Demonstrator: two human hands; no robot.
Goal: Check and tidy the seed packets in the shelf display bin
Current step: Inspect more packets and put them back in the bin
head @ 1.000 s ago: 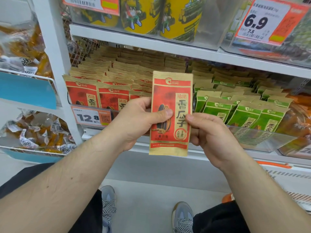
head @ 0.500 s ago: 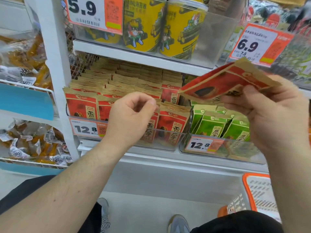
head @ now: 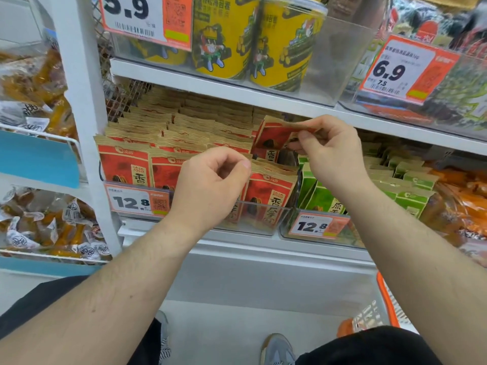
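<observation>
The seed packets (head: 266,196) stand in packed rows inside a clear display bin (head: 263,219) on the middle shelf, red-and-kraft faces turned outward, and both hands are up at the bin's right end. Nearest, the left hand (head: 210,185) hovers in front of the front row, fingers curled loosely toward the thumb; whether it touches a packet's top edge I cannot tell, and it seems to hold nothing. Just beyond and to the right, the right hand (head: 329,154) pinches one red packet (head: 274,135) by its upper edge between thumb and fingertips, the packet tilted and raised above the rows, over the bin's right-hand column. A white and orange price tag (head: 137,201) reading 12.8 is fixed to the bin's front at the left. Beside the bin on the right sits a second clear bin with green packets (head: 405,198), with its own 12.8 tag (head: 319,226). On the shelf above stand yellow canisters (head: 224,38) and tags marked 5.9 (head: 142,17) and 6.9 (head: 403,69). Off to the left, wire racks hold bags of wrapped snacks (head: 44,225).
</observation>
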